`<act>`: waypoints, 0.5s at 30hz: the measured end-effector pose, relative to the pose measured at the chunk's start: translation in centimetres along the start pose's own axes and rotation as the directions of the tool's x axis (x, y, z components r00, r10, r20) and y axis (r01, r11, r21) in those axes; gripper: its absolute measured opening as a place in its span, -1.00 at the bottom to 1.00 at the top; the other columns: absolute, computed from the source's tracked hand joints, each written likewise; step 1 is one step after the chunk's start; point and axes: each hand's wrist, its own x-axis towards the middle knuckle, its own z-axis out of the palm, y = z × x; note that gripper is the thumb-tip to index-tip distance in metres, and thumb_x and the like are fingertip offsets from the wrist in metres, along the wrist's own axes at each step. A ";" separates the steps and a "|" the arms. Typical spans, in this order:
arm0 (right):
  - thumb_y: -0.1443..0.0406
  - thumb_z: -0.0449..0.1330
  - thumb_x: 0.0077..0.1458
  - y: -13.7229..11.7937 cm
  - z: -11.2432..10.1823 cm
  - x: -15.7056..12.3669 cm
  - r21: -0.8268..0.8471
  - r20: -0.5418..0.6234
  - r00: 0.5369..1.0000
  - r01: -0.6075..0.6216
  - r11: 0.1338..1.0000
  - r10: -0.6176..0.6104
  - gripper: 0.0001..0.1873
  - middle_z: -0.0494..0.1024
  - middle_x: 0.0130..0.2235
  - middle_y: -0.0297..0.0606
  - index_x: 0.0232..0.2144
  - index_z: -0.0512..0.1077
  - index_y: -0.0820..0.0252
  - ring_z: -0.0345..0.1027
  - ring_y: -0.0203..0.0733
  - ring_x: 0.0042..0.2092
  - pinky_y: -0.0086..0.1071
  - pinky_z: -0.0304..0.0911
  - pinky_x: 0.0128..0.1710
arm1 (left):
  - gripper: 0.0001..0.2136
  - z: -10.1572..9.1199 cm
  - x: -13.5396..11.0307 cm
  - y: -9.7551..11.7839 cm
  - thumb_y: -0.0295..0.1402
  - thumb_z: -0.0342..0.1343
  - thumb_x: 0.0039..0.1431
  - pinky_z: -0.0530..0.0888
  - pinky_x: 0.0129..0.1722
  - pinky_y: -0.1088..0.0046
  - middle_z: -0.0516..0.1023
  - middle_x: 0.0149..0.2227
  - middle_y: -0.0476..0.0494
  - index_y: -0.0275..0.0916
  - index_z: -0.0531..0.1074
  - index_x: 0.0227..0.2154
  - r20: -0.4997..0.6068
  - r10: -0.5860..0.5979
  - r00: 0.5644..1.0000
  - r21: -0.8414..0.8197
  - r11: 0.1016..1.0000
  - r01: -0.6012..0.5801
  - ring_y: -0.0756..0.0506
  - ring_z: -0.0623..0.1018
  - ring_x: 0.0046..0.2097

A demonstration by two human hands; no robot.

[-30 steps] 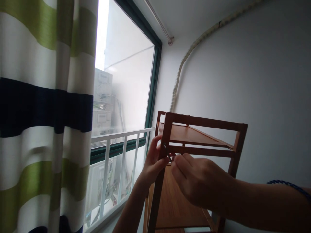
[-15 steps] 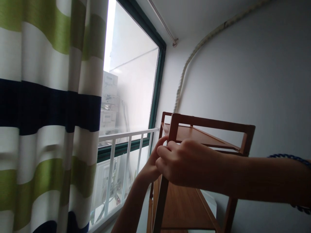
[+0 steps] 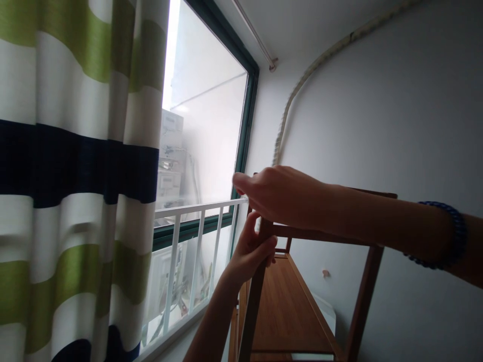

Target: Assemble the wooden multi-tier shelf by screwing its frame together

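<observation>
A brown wooden shelf rack [image 3: 298,306] stands against the wall, with a shelf board low and a frame at its top. My left hand [image 3: 251,249] wraps round the rack's near left post [image 3: 252,301], just below the top corner, thumb across the front. Above it, my right hand [image 3: 277,193] reaches in from the right with bent fingers close to that corner, covering most of the rack's top. Its fingertips point left and are closed; whatever they pinch, if anything, is hidden. A blue beaded bracelet [image 3: 458,229] circles the right wrist.
A striped curtain [image 3: 79,166] hangs on the left beside a green-framed window [image 3: 245,130] with a white railing [image 3: 204,208]. A wrapped pipe [image 3: 298,88] curves down the wall behind the rack. A small hook [image 3: 325,273] sits on that wall.
My right hand has risen from the post beside the left hand to the rack's top corner, now hiding the upper shelf. The left hand stays on the post, more of it showing.
</observation>
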 end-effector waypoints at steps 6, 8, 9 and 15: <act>0.40 0.05 0.15 0.4 0.6 -4.9 -0.068 -0.134 0.991 -0.007 0.998 -0.002 -0.90 0.29 -0.52 -0.41 -0.43 0.25 0.31 0.14 -0.46 -0.56 -0.55 0.09 -0.62 | -0.55 0.1 0.0 -0.1 -0.28 0.12 0.08 0.34 -0.65 0.63 0.28 -0.65 0.20 -0.06 0.04 -0.02 0.043 0.019 0.999 -0.030 0.999 -0.018 0.12 0.28 -0.69; 0.43 0.02 0.15 0.1 1.0 -6.3 -0.135 -0.155 0.988 -0.012 0.991 -0.009 -0.93 0.29 -0.47 -0.38 -0.39 0.26 0.31 0.11 -0.44 -0.55 -0.55 0.08 -0.62 | -0.56 0.1 0.1 -0.1 -0.30 0.12 0.08 0.36 -0.64 0.63 0.28 -0.65 0.21 -0.07 0.04 -0.03 0.047 0.027 0.999 -0.044 0.999 -0.025 0.13 0.27 -0.69; 0.44 0.01 0.15 0.0 1.2 -6.9 -0.155 -0.151 0.989 -0.026 0.988 0.002 -0.95 0.29 -0.44 -0.35 -0.36 0.26 0.31 0.11 -0.43 -0.53 -0.55 0.08 -0.62 | -0.56 0.2 0.1 -0.2 -0.31 0.12 0.09 0.36 -0.63 0.63 0.28 -0.65 0.21 -0.07 0.04 -0.03 0.046 0.032 0.998 -0.048 0.998 -0.030 0.13 0.27 -0.69; 0.53 -0.04 0.10 -1.5 2.5 -8.7 -0.252 -0.212 0.977 -0.055 0.966 0.001 -0.83 0.29 -0.48 -0.34 -0.44 0.27 0.27 0.06 -0.37 -0.54 -0.47 -0.03 -0.62 | -0.57 0.4 0.0 0.2 -0.32 0.13 0.07 0.33 -0.64 0.62 0.34 -0.60 0.16 -0.08 0.08 -0.05 0.015 0.020 1.000 -0.032 0.999 -0.020 0.13 0.27 -0.69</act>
